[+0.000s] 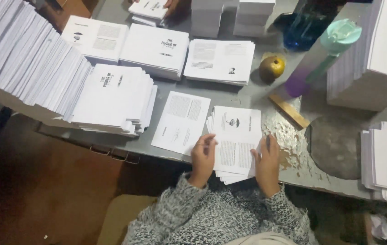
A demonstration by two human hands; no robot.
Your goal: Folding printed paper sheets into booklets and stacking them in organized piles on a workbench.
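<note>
Near the front edge of the grey table (243, 97), the left hand (202, 159) and right hand (266, 163) grasp the small stack of printed sheets (236, 140) by its sides. It is better to square the edges evenly, beside the single sheet (180, 121).

Single head-worn view, looking steeply down over a grey table.

The camera sits above and just behind the person's grey knitted sleeves, facing forward and down, so the near table edge (125, 152) runs slanting across the lower half of the picture and the floor shows below it at left. The left hand (202, 156) and right hand (266, 163) lie close under the lens at lower centre, on a small stack of printed sheets (236, 136). The far side of the table reaches the top edge, where another person's hand (171, 4) is cut off. There is no second view to share the scene.
</note>
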